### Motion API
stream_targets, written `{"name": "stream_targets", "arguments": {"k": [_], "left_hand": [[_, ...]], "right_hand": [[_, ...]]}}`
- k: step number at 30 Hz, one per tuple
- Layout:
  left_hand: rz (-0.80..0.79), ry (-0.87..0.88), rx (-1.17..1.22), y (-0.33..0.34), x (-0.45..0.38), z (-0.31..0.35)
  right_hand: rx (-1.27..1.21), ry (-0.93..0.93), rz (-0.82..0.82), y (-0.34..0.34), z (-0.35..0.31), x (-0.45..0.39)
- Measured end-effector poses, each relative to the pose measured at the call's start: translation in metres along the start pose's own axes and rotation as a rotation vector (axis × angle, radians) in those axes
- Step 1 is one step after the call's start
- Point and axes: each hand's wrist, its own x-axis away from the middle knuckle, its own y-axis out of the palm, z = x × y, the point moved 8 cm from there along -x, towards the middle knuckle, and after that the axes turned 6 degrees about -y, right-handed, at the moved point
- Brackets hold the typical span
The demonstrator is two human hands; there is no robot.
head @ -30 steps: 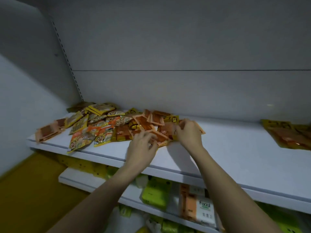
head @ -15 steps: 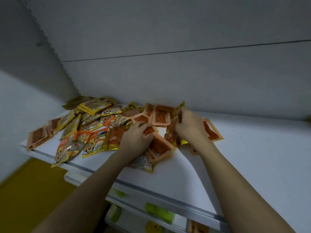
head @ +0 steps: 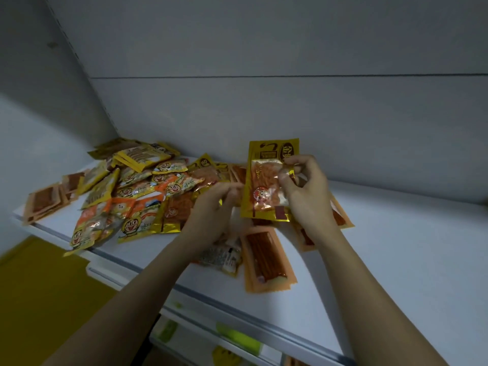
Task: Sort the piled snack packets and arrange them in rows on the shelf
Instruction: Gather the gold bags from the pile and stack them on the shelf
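A loose pile of yellow and orange snack packets (head: 137, 191) covers the left part of the white shelf (head: 396, 260). My right hand (head: 306, 191) pinches a yellow packet with an orange window (head: 264, 186), held upright above the pile. My left hand (head: 214, 210) sits just left of that packet, fingers curled at its lower left edge; whether it grips the packet is unclear. Pale orange packets of red sticks (head: 266, 257) lie stacked near the front edge below my hands.
A small stack of pale orange packets (head: 45, 202) lies at the shelf's far left corner. The grey back panel (head: 290, 114) rises behind the pile. Lower shelves with green and yellow goods (head: 237, 336) show below the front edge.
My right hand has lifted a yellow packet out of the pile and turned it upright. My left hand has come up beside it. The camera has moved closer.
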Motion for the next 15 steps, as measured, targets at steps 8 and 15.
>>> {"name": "stream_targets", "arguments": {"k": [8,15], "left_hand": [[0.122,-0.36,0.724,-0.022,0.015,-0.03],[0.453,-0.396,0.691,-0.098,0.044,-0.086]], "right_hand": [[-0.069,0.01,-0.29,0.062,-0.008,0.033],[0.343,0.032,-0.305,0.101,0.008,-0.013]]}}
